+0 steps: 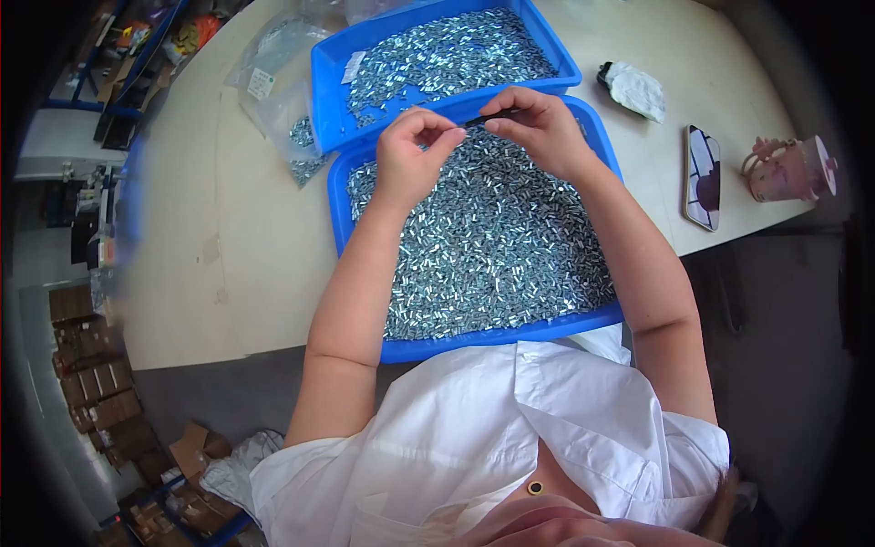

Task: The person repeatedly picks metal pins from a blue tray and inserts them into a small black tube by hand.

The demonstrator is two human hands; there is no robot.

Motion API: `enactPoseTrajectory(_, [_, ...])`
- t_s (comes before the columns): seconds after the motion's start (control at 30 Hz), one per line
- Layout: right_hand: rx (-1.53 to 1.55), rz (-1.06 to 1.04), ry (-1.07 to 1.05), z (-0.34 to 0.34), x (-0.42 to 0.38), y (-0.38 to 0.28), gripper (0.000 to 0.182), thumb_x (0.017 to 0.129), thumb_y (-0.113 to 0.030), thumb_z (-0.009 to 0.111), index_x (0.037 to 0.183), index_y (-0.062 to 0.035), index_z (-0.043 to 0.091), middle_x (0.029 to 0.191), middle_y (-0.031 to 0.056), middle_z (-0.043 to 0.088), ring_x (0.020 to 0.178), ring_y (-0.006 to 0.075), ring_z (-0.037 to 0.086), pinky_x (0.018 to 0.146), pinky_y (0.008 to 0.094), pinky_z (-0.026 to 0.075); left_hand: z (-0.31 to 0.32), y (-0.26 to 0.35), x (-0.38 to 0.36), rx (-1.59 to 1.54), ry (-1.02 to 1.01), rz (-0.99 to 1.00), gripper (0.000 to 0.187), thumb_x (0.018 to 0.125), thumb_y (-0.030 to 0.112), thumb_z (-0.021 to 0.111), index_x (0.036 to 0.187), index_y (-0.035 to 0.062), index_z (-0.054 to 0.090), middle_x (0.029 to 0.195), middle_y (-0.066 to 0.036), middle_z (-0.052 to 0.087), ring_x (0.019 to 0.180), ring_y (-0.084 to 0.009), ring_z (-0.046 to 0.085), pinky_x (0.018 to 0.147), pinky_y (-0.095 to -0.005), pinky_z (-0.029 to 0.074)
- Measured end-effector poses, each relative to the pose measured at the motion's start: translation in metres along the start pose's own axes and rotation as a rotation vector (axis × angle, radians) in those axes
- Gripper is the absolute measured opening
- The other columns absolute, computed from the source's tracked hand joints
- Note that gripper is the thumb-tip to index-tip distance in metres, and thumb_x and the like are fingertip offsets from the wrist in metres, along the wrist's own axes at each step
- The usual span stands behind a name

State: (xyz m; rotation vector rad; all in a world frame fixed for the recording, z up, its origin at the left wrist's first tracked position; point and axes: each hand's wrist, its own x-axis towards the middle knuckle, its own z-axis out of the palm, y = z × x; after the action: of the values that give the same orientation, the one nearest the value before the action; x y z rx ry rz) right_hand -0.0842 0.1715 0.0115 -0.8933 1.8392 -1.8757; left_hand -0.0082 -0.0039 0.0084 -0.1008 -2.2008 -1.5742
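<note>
My left hand [410,157] and my right hand [545,133] are raised over the far edge of the near blue tray [340,219], with fingertips close together. A small thin dark piece [475,119] shows between them. The fingers of my right hand pinch its end, but its kind is too small to make out. My left thumb and fingertips are pressed together, and whatever they hold is hidden. Beneath my hands, the near tray is full of small shiny metal cylinders [492,237]. Behind it, a second blue tray [325,82] holds similar metal pieces.
Clear plastic bags [273,91] with some metal pieces lie left of the trays. On the right are a crumpled white packet [636,91], a phone [702,178] and a pink cup [786,171]. Shelves and cardboard boxes [91,356] stand beyond the table's [219,237] left side.
</note>
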Motion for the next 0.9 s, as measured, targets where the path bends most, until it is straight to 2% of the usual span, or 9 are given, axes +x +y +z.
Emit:
enactPoseTrajectory(0.03, [0.018,0.006,-0.001,0.000,0.001,0.003,0.013,0.080,-0.003,0.060,0.093,-0.0015,0.058,0.086,0.0001,0.058,0.081,0.0068,0.054,0.073,0.0213,0.045,-0.001,0.003,0.000,0.039,0.004,0.002,0.009,0.070,0.006,0.069,0.072,0.0014,0.062,0.071,-0.003,0.056,0.062,-0.0099,0.053,0.056,-0.0215,0.043])
enactPoseTrajectory(0.13, [-0.288,-0.121,0.059,0.000,0.000,-0.001,0.017,0.077,-0.007,0.063,0.093,-0.0016,0.060,0.087,0.0050,0.061,0.081,0.0121,0.058,0.075,0.0262,0.047,0.000,0.007,0.000,0.151,0.007,0.059,0.009,0.069,0.005,0.069,0.071,0.0004,0.062,0.070,-0.005,0.056,0.060,-0.0113,0.053,0.055,-0.0220,0.043])
enactPoseTrajectory(0.2, [-0.385,-0.118,0.079,0.004,-0.002,-0.001,0.018,0.077,-0.013,0.064,0.090,-0.0015,0.061,0.081,0.0089,0.062,0.077,0.0152,0.059,0.069,0.0278,0.047,0.001,0.013,0.001,0.232,0.009,0.125,0.009,0.068,0.004,0.070,0.071,0.0002,0.062,0.069,-0.005,0.056,0.060,-0.0119,0.053,0.054,-0.0220,0.042])
enactPoseTrajectory(0.27, [-0.640,-0.190,0.090,0.007,-0.001,0.008,0.019,0.080,-0.020,0.059,0.087,-0.0030,0.062,0.082,0.0133,0.060,0.075,0.0292,0.058,0.065,0.0358,0.046,0.001,0.012,0.002,0.317,0.012,0.177,0.010,0.067,0.003,0.070,0.070,0.0001,0.061,0.068,-0.005,0.056,0.058,-0.0117,0.052,0.052,-0.0220,0.041])
enactPoseTrajectory(0.3, [-0.709,-0.184,0.097,0.007,-0.002,0.009,0.018,0.080,-0.021,0.058,0.086,-0.0039,0.062,0.084,0.0130,0.060,0.077,0.0321,0.057,0.068,0.0383,0.046,0.001,0.011,0.002,0.342,0.000,0.193,0.010,0.067,0.003,0.070,0.070,-0.0002,0.061,0.068,-0.005,0.055,0.057,-0.0118,0.051,0.052,-0.0219,0.040])
enactPoseTrajectory(0.5, [-0.718,-0.549,0.142,0.000,-0.006,0.006,0.011,0.070,-0.013,0.064,0.080,-0.0085,0.059,0.076,0.0058,0.053,0.078,0.0254,0.055,0.066,0.0370,0.044,0.005,0.006,0.000,0.343,-0.072,0.072,0.010,0.076,0.006,0.064,0.072,-0.0023,0.060,0.069,-0.004,0.055,0.061,-0.0096,0.050,0.054,-0.0213,0.039])
enactPoseTrajectory(0.7, [-0.929,-0.648,0.210,-0.001,-0.008,0.004,0.015,0.065,-0.014,0.066,0.076,-0.0122,0.056,0.076,0.0008,0.053,0.080,0.0209,0.051,0.069,0.0343,0.041,0.003,-0.004,0.001,0.211,-0.125,-0.169,0.029,0.086,0.023,0.055,0.069,0.0000,0.060,0.060,0.000,0.051,0.054,-0.0058,0.043,0.050,-0.0205,0.033])
enactPoseTrajectory(0.8, [-0.981,-0.705,0.246,0.003,-0.005,0.005,0.015,0.062,-0.011,0.066,0.075,-0.0122,0.058,0.076,0.0006,0.054,0.078,0.0214,0.051,0.068,0.0345,0.041,-0.001,-0.006,-0.001,0.122,-0.134,-0.293,0.034,0.087,0.028,0.053,0.068,0.0012,0.060,0.058,0.001,0.051,0.052,-0.0055,0.043,0.049,-0.0201,0.034])
enactPoseTrajectory(0.9, [-0.959,-0.711,0.194,0.005,0.001,0.007,0.015,0.061,-0.008,0.066,0.075,-0.0117,0.060,0.075,0.0014,0.054,0.075,0.0222,0.051,0.066,0.0342,0.042,0.000,-0.006,-0.002,0.052,-0.113,-0.383,0.037,0.088,0.033,0.051,0.067,0.0037,0.058,0.059,0.002,0.050,0.052,-0.0054,0.042,0.048,-0.0192,0.033])
